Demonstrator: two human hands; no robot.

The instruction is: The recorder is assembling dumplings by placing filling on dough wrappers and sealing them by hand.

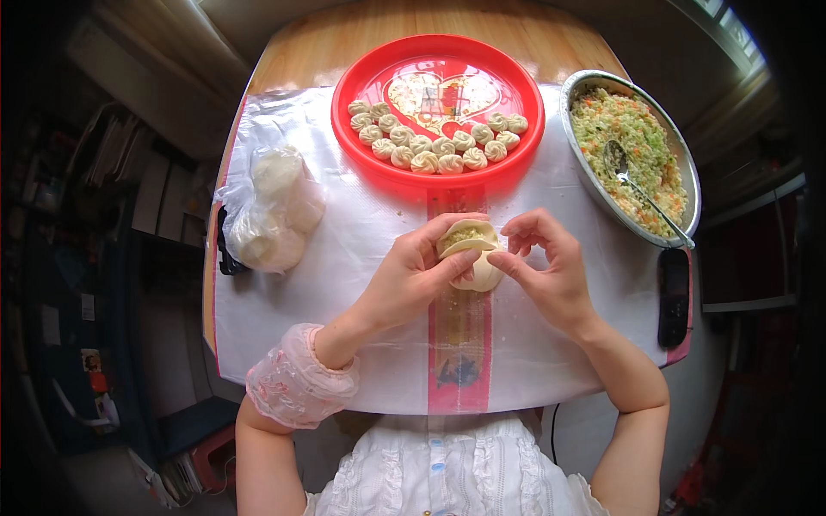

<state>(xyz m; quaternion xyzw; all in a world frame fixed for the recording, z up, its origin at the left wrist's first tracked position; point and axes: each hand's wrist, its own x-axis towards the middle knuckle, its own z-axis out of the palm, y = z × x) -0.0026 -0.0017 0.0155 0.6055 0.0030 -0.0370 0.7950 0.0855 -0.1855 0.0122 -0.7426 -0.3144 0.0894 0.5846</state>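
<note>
A round dough wrapper [466, 246] rests in my left hand [429, 258], cupped between thumb and fingers and partly folded up. Pale green, crumbly filling [466, 235] shows in its opening. My right hand [545, 264] is close at the wrapper's right edge, thumb and forefinger apart; whether the thumb touches the dough is hard to tell. Under the hands lie more flat dough wrappers [485, 276], partly hidden by the left fingers. Beyond them, a red round tray [439, 179] carries several pleated buns [424, 162] in curved rows along its near side.
At the right stands a metal bowl [692, 187] of chopped vegetable filling [635, 129] with a metal spoon [652, 205] in it. A black phone-like device [673, 298] lies below it. Bagged dough lumps [274, 213] sit at left on the plastic sheet [361, 258] covering the wooden table [426, 19].
</note>
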